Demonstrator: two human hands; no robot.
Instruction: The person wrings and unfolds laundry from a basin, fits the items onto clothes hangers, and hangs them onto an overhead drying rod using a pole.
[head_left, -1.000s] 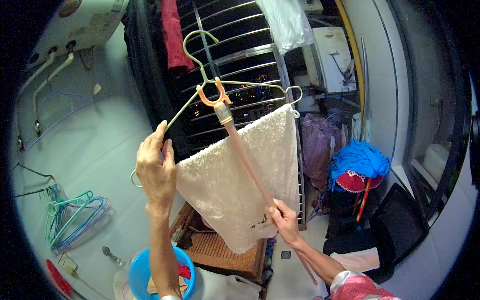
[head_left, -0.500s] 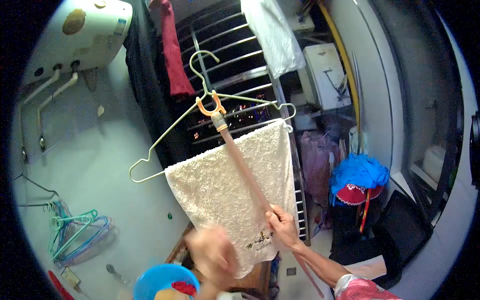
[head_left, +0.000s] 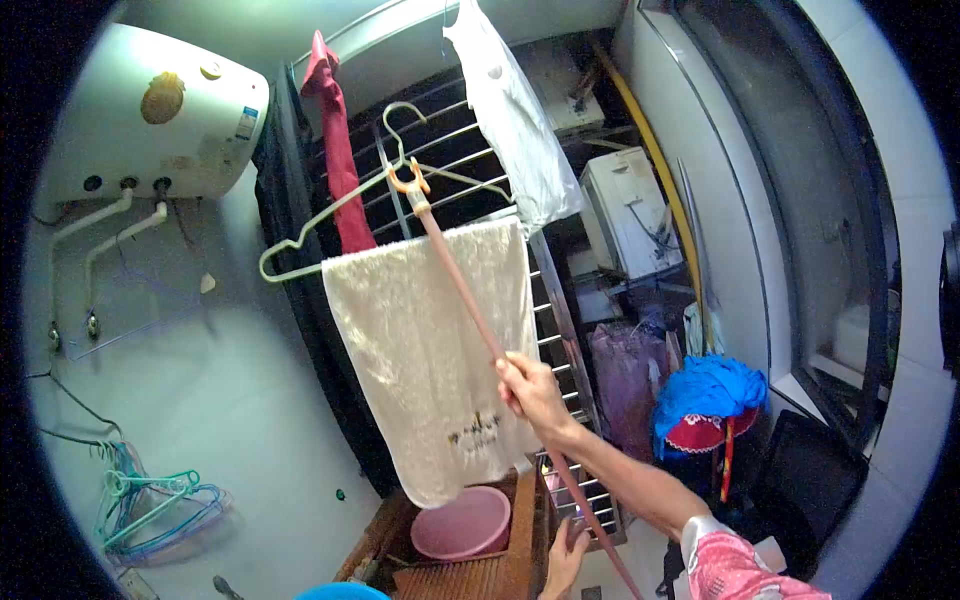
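My right hand [head_left: 535, 398] is wrapped round a long pinkish pole [head_left: 460, 285] that slants up to the left. The pole's orange forked tip holds a pale green hanger [head_left: 325, 215] below its hook. Over the hanger's bar hangs a cream towel [head_left: 420, 350] with a small dark embroidered motif near its lower edge. Low in the view, beside the lower part of the pole, is my left hand [head_left: 567, 552], apart from the pole, with its fingers spread a little and nothing in them.
A red garment [head_left: 345, 180] and a white garment [head_left: 515, 120] hang ahead by a barred window. Left are a water heater [head_left: 160, 110] and green and blue hangers [head_left: 150, 490]. Below sits a pink basin [head_left: 460, 522]. Blue cloth [head_left: 710, 390] lies at the right.
My left hand has let go of the hanger and moved down and right. The pole, hanger and towel have risen toward the hanging garments. The view has tilted up.
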